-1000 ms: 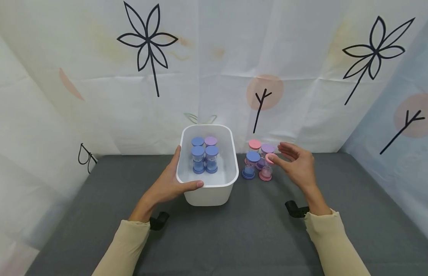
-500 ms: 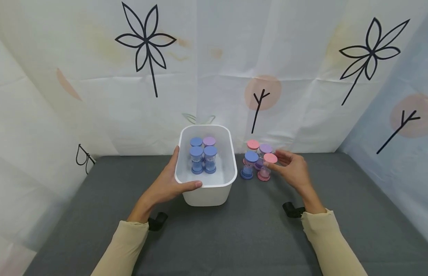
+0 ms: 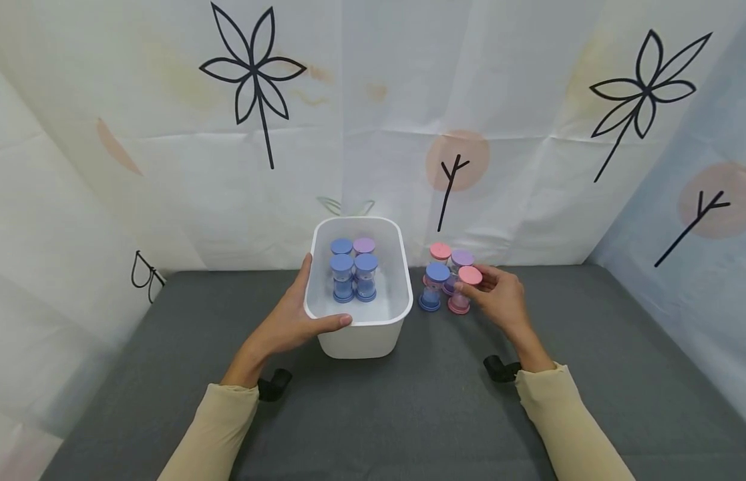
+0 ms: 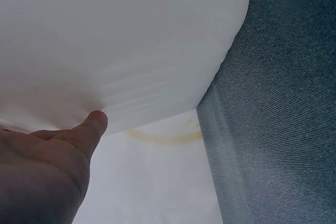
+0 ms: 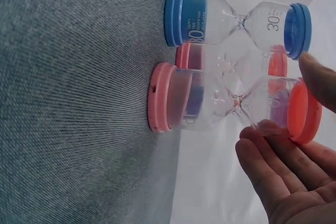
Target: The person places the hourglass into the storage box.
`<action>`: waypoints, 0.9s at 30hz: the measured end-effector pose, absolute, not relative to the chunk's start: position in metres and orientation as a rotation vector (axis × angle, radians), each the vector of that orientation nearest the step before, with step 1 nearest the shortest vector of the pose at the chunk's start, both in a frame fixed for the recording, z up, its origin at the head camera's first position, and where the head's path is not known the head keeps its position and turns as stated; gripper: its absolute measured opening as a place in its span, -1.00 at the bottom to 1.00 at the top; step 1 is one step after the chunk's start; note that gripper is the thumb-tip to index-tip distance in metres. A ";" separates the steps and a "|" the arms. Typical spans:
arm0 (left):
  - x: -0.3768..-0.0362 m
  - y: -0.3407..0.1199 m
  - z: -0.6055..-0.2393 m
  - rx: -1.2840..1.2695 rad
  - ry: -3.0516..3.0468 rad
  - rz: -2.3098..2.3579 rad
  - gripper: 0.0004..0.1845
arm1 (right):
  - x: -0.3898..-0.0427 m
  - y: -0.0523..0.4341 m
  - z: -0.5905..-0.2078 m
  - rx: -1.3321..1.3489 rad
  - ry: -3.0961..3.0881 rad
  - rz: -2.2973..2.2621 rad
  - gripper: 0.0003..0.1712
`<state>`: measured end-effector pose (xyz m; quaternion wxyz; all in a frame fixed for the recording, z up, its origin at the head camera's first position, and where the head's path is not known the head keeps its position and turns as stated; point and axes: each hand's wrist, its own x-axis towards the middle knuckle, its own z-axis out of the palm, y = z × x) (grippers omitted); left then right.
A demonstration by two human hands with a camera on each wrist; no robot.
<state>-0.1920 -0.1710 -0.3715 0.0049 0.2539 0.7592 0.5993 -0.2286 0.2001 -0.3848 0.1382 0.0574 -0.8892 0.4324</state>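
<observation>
A white bin (image 3: 360, 341) stands on the grey table with several sand timers (image 3: 354, 277) upright inside, mostly blue-capped, one purple. My left hand (image 3: 300, 304) grips its near left corner, thumb along the front rim; the left wrist view shows the bin's wall (image 4: 121, 40) and my thumb (image 4: 92, 127) against it. Right of the bin stand a blue timer (image 3: 435, 286), a pink timer (image 3: 465, 294), another pink one (image 3: 440, 251) and a purple one (image 3: 462, 258). My right hand (image 3: 476, 284) pinches the front pink timer (image 5: 210, 103) near its top cap, fingers (image 5: 273, 150) touching the glass.
Grey cloth (image 3: 409, 414) covers the table in front of the bin and timers. White sheets with drawn flowers (image 3: 255, 73) wall in the back and both sides. Black wrist straps (image 3: 276, 384) show under both sleeves.
My right hand has come down and left from above the timers and its fingers have closed round the front pink timer. The left hand and bin have stayed put.
</observation>
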 end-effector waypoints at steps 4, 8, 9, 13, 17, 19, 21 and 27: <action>-0.192 -0.171 -0.371 0.797 2.379 1.876 0.28 | -0.227 0.200 -0.380 0.166 -2.597 1.247 -0.37; -0.193 -0.171 -0.371 0.811 2.380 1.875 0.27 | -0.223 0.200 -0.372 0.183 -2.639 1.269 -0.37; -0.193 -0.171 -0.371 0.814 2.379 1.877 0.27 | -0.222 0.201 -0.370 0.183 -2.653 1.271 -0.37; -0.193 -0.170 -0.371 0.815 2.385 1.871 0.28 | -0.217 0.203 -0.362 0.177 -2.691 1.284 -0.38; -0.192 -0.170 -0.371 0.806 2.393 1.864 0.28 | -0.212 0.204 -0.352 0.189 -2.701 1.274 -0.39; -0.192 -0.171 -0.371 0.806 2.391 1.866 0.29 | -0.209 0.204 -0.347 0.195 -2.704 1.272 -0.39; -0.191 -0.171 -0.370 0.810 2.387 1.871 0.29 | -0.206 0.204 -0.341 0.202 -2.709 1.279 -0.38; -0.192 -0.171 -0.371 0.829 2.365 1.887 0.28 | -0.197 0.202 -0.327 0.223 -2.750 1.242 -0.38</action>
